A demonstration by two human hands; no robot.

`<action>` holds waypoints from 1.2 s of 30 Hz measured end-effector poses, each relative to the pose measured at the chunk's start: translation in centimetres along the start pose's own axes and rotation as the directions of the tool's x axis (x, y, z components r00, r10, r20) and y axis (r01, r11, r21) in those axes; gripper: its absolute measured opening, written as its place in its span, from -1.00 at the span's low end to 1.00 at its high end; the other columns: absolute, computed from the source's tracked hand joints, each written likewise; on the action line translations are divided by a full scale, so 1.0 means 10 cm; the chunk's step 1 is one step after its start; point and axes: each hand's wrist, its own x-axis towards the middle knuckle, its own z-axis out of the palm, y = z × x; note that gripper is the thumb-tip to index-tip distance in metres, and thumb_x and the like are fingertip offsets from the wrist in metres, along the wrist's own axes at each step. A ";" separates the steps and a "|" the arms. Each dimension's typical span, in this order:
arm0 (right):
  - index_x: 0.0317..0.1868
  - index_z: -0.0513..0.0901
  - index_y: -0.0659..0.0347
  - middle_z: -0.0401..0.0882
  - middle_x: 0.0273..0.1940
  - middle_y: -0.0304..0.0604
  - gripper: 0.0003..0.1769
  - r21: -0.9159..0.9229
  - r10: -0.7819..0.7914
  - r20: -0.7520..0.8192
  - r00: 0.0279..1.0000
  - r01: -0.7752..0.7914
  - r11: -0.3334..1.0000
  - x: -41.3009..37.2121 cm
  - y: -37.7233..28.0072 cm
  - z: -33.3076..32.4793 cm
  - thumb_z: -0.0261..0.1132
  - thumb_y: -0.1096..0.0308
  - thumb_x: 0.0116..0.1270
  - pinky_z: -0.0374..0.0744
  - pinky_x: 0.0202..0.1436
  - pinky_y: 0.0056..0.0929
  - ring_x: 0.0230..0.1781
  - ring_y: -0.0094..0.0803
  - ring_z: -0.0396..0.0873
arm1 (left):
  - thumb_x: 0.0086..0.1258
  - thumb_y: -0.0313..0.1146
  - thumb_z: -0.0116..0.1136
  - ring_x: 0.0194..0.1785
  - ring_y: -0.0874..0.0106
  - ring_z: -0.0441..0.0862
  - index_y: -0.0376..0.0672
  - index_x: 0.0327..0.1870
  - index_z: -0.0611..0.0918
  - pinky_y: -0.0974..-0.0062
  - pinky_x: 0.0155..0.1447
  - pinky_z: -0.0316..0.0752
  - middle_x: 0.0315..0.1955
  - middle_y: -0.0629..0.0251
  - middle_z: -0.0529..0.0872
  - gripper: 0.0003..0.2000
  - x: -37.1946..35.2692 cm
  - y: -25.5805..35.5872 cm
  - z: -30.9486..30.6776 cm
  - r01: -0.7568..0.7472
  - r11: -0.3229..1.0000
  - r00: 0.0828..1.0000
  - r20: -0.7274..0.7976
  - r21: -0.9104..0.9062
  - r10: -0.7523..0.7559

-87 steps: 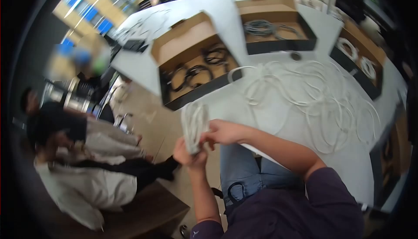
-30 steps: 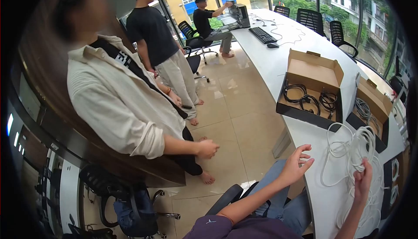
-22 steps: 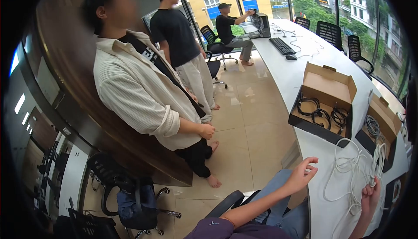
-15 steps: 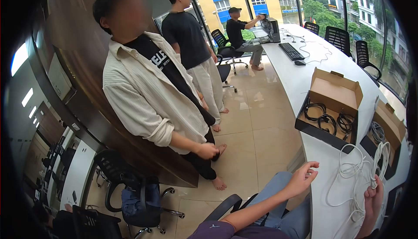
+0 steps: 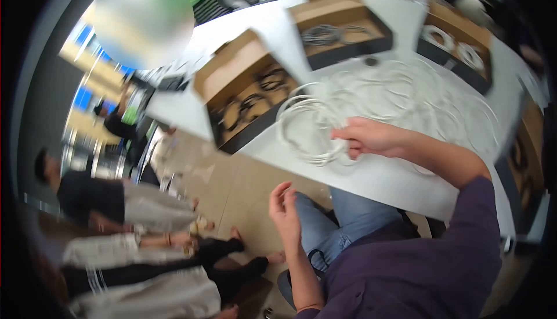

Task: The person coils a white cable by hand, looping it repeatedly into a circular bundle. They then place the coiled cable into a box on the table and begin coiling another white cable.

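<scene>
My right hand is closed on a looped coil of white cable, which hangs out to the left of the fingers above the white table. Beneath and behind it, more loose white cable lies spread in tangled loops. My left hand is off the table edge, above the floor near my knee. Its fingers are slightly bent and apart, with nothing in them. Nearest the coil on the left stands an open box with black cables inside. Motion blurs the view somewhat.
Behind the loose cable stands an open box of grey cable; farther right, another box holds white coils. A dark box stands at the right edge. Two people stand at lower left, one in a black shirt; a third person sits farther off.
The view has swung right and tilted, bringing more boxes and spread cable into sight. My right hand still has the white cable, now held as a round coil. My left hand stays empty.
</scene>
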 end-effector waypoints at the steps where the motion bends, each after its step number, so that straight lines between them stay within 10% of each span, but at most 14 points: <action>1: -0.20 0.44 0.19 0.31 -0.49 -0.38 -0.80 -0.100 -0.042 -0.027 0.999 0.039 0.994 -0.07 -0.02 -0.06 0.17 0.23 0.44 0.38 -0.40 -0.53 -0.53 -0.60 0.34 | 0.47 -0.40 0.02 0.00 0.47 0.57 -0.28 0.08 0.54 0.53 0.06 0.46 -0.02 0.23 0.61 -0.76 -0.02 -0.05 0.06 0.016 1.000 0.999 0.042 0.020 -0.017; 7: -0.21 0.46 0.15 0.35 -0.52 -0.40 -0.72 -0.420 -0.561 -0.354 0.749 0.409 0.810 -0.62 -0.40 -0.90 0.11 0.10 0.48 0.33 -0.44 -0.63 -0.54 -0.66 0.35 | 0.43 -0.47 -0.01 0.00 0.40 0.58 -0.28 0.06 0.55 0.46 0.06 0.47 -0.01 0.19 0.62 -0.76 0.10 -0.11 0.52 -0.089 0.979 0.976 0.212 0.181 0.050; 14: -0.23 0.49 0.17 0.25 -0.59 -0.42 -0.77 -0.539 -0.763 -0.643 -0.064 0.746 0.391 -2.08 -1.34 -2.58 0.08 0.20 0.50 0.36 -0.39 -0.58 -0.54 -0.58 0.33 | 0.30 -0.52 0.06 0.01 0.26 0.48 -0.29 -0.04 0.60 0.38 0.05 0.41 -0.08 0.15 0.63 -0.77 0.14 -0.42 1.18 -0.391 0.795 0.907 0.341 0.463 0.247; 16: -0.43 0.37 0.12 0.26 -0.55 -0.34 -0.75 -0.453 -0.813 -0.569 -0.120 0.871 0.189 -2.47 -1.42 -3.05 0.08 0.34 0.48 0.38 -0.43 -0.50 -0.56 -0.51 0.29 | 0.27 -0.52 0.07 0.01 0.23 0.44 -0.28 -0.05 0.60 0.35 0.03 0.38 -0.08 0.15 0.61 -0.76 0.12 -0.54 1.30 -0.448 0.759 0.883 0.368 0.472 0.292; 19: -0.25 0.50 0.18 0.15 -0.60 -0.45 -0.79 -0.387 -0.808 -0.568 0.156 0.815 0.430 -2.68 -1.27 -3.50 0.10 0.22 0.49 0.38 -0.39 -0.52 -0.56 -0.57 0.28 | 0.26 -0.53 0.06 -0.03 0.26 0.40 -0.25 -0.05 0.59 0.41 -0.07 0.36 -0.06 0.17 0.58 -0.76 0.13 -0.60 1.37 -0.508 0.722 0.856 0.365 0.470 0.365; 22: -0.29 0.49 0.13 0.14 -0.61 -0.49 -0.79 -0.298 -0.607 -0.691 0.393 0.609 0.735 -2.53 -1.00 -3.93 0.09 0.22 0.49 0.32 -0.48 -0.58 -0.61 -0.64 0.23 | 0.27 -0.53 0.05 -0.04 0.29 0.41 -0.23 -0.07 0.60 0.46 -0.12 0.37 -0.04 0.19 0.57 -0.78 0.10 -0.51 1.40 -0.455 0.760 0.884 0.339 0.464 0.322; 25: -0.43 0.42 0.05 0.19 -0.65 -0.50 -0.76 -0.346 -0.325 -0.737 0.593 0.082 0.935 -2.16 -0.73 -4.56 0.07 0.21 0.43 0.21 -0.66 -0.59 -0.71 -0.66 0.23 | 0.26 -0.53 0.06 -0.05 0.29 0.42 -0.24 -0.09 0.60 0.46 -0.13 0.37 -0.05 0.19 0.58 -0.79 0.10 -0.52 1.42 -0.459 0.751 0.883 0.341 0.475 0.323; 28: -0.44 0.61 0.31 0.56 -0.58 -0.08 -0.79 -0.474 -0.288 -0.873 0.394 -0.546 0.691 -1.67 -0.51 -5.04 0.08 0.38 0.19 0.44 -0.65 -0.28 -0.69 -0.28 0.50 | 0.26 -0.54 0.06 -0.06 0.29 0.43 -0.24 -0.12 0.60 0.46 -0.13 0.38 -0.07 0.20 0.59 -0.80 0.08 -0.47 1.43 -0.454 0.750 0.885 0.339 0.482 0.318; 33: -0.16 0.62 0.49 0.67 -0.18 0.27 -0.70 -0.355 -0.318 -0.919 0.235 -0.844 0.401 -1.37 -0.45 -5.32 0.21 0.42 0.16 0.65 -0.16 -0.12 -0.20 -0.03 0.71 | 0.25 -0.55 0.06 -0.09 0.27 0.45 -0.26 -0.15 0.61 0.41 -0.07 0.38 -0.14 0.20 0.61 -0.83 0.09 -0.51 1.41 -0.471 0.734 0.879 0.332 0.488 0.343; 36: 0.10 0.43 0.54 0.62 -0.05 0.29 -0.46 -0.238 -0.496 -0.867 -0.054 -0.829 0.506 -1.33 -0.31 -5.27 0.32 0.40 0.15 0.61 0.01 -0.16 -0.04 -0.06 0.67 | 0.24 -0.55 0.06 -0.10 0.25 0.45 -0.26 -0.16 0.61 0.37 -0.04 0.38 -0.18 0.19 0.61 -0.83 0.09 -0.52 1.42 -0.503 0.713 0.863 0.337 0.489 0.378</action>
